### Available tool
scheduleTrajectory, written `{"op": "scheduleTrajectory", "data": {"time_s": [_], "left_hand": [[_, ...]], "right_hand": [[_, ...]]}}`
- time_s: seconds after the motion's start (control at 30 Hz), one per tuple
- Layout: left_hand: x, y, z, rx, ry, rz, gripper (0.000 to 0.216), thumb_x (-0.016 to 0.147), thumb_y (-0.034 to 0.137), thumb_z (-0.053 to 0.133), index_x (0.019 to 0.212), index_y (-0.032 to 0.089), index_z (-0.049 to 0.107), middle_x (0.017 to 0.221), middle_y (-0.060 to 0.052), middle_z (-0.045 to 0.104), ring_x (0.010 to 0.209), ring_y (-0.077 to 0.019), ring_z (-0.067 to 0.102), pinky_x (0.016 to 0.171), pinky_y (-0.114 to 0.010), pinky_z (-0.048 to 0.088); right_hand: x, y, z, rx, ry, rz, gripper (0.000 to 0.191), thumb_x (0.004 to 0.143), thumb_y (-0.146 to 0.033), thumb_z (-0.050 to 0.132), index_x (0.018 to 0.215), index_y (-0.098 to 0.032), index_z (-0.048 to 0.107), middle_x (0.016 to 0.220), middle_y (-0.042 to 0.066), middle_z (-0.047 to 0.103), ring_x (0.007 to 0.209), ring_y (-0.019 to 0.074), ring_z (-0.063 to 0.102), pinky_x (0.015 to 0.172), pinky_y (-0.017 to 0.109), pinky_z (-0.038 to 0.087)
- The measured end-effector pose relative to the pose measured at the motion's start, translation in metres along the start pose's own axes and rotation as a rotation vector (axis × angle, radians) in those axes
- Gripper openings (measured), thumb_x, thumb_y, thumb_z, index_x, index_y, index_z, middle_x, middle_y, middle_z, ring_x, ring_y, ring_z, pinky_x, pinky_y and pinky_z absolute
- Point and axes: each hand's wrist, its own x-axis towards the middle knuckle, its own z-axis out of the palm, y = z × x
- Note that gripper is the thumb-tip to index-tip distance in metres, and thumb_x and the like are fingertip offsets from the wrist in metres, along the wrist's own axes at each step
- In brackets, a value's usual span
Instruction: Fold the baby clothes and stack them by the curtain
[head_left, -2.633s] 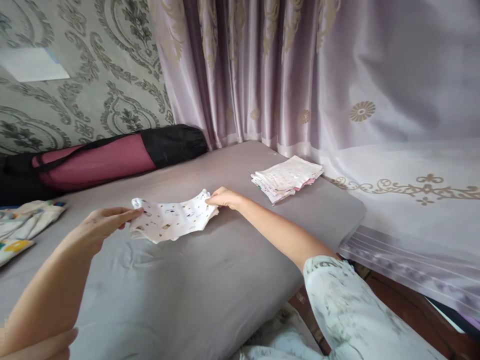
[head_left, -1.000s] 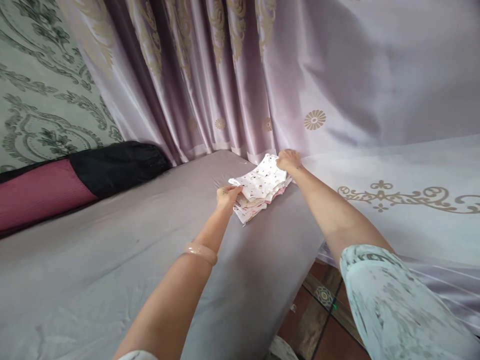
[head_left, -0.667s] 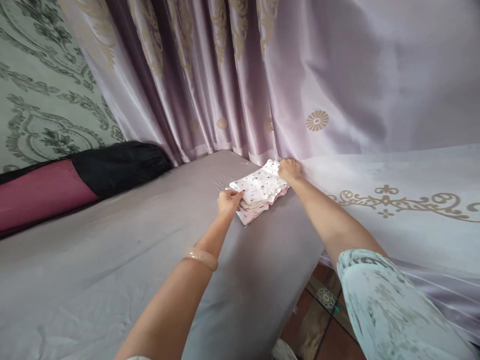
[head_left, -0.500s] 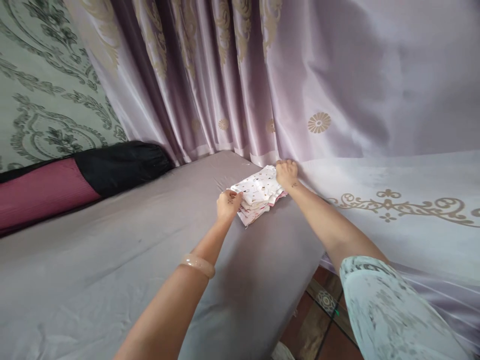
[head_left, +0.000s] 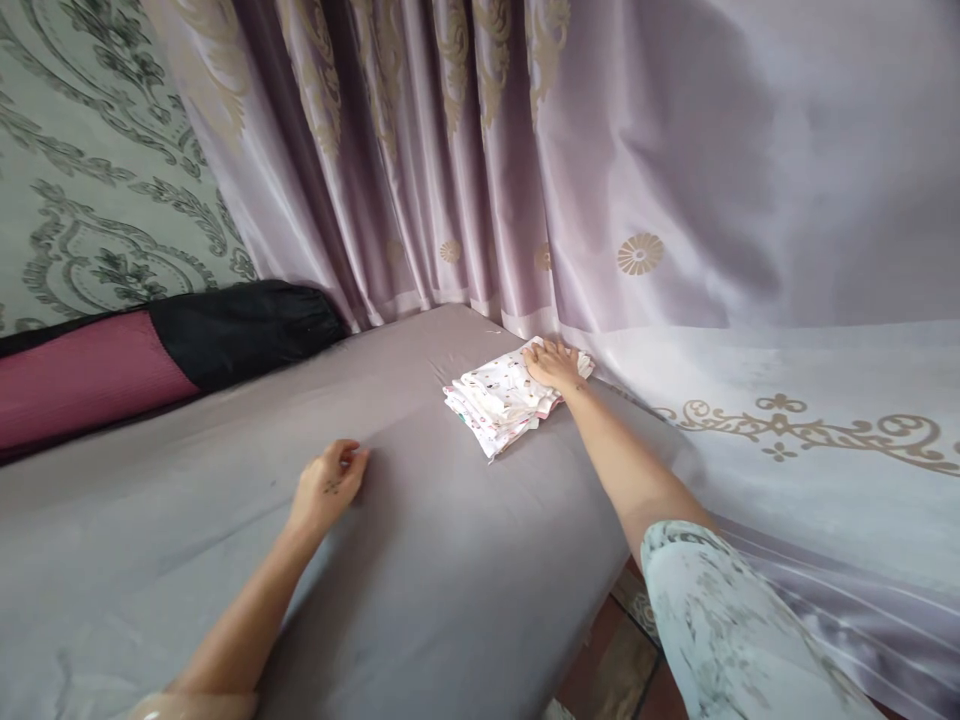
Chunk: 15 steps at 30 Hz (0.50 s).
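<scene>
1. No word, number, label or brand can be read anywhere.
2. The stack of folded white fabric cloths point(head_left: 495, 402) bears only tiny coloured motifs (too small to tell as letters).
3. The left hand point(head_left: 328, 487) has a small dark mark on its back, too blurred to read.
4. The shiny lilac curtain point(head_left: 675, 180) shows gold ornament only.
</scene>
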Motion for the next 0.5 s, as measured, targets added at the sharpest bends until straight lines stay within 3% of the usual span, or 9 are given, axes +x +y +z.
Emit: {"op": "scheduleTrajectory", "data": {"time_s": [0.17, 0.3, 0.37, 0.5], "left_hand": [[-0.018, -0.073, -0.030, 0.148, 0.060, 0.017, 0.048, 0.079, 0.051, 0.034, 0.104, 0.018, 0.058, 0.093, -0.010, 0.070, 0.083, -0.0258, 0.066, 0.082, -0.037, 0.049], [-0.034, -0.125, -0.051, 0.364, 0.191, 0.047, 0.051, 0.077, 0.059, 0.024, 0.104, 0.026, 0.052, 0.098, -0.005, 0.069, 0.101, -0.0327, 0.060, 0.096, -0.048, 0.043], [-0.040, -0.142, -0.057, 0.384, 0.182, -0.005, 0.052, 0.079, 0.060, 0.021, 0.109, 0.029, 0.049, 0.107, -0.003, 0.067, 0.110, -0.0342, 0.055, 0.096, -0.049, 0.042], [-0.045, -0.151, -0.059, 0.378, 0.113, -0.109, 0.060, 0.086, 0.056, 0.020, 0.122, 0.017, 0.049, 0.130, -0.018, 0.054, 0.120, -0.0378, 0.050, 0.096, -0.051, 0.041]], "right_hand": [[-0.001, 0.000, -0.007, 0.048, -0.033, 0.007, 0.066, 0.095, -0.053, 0.009, 0.146, -0.020, 0.035, 0.156, 0.009, 0.025, 0.142, 0.0336, 0.017, 0.111, 0.058, 0.011], [-0.017, -0.017, -0.021, 0.115, 0.034, -0.088, 0.066, 0.096, -0.051, 0.006, 0.147, -0.019, 0.033, 0.157, 0.010, 0.022, 0.143, 0.0313, 0.013, 0.112, 0.060, 0.008], [-0.029, -0.030, -0.024, 0.135, 0.029, -0.204, 0.066, 0.096, -0.053, 0.006, 0.147, -0.021, 0.033, 0.157, 0.009, 0.020, 0.144, 0.0295, 0.010, 0.112, 0.059, 0.007], [-0.048, -0.051, -0.013, 0.116, -0.034, -0.320, 0.062, 0.096, -0.052, 0.008, 0.145, -0.026, 0.037, 0.156, 0.007, 0.023, 0.144, 0.0299, 0.012, 0.112, 0.060, 0.010]]}}
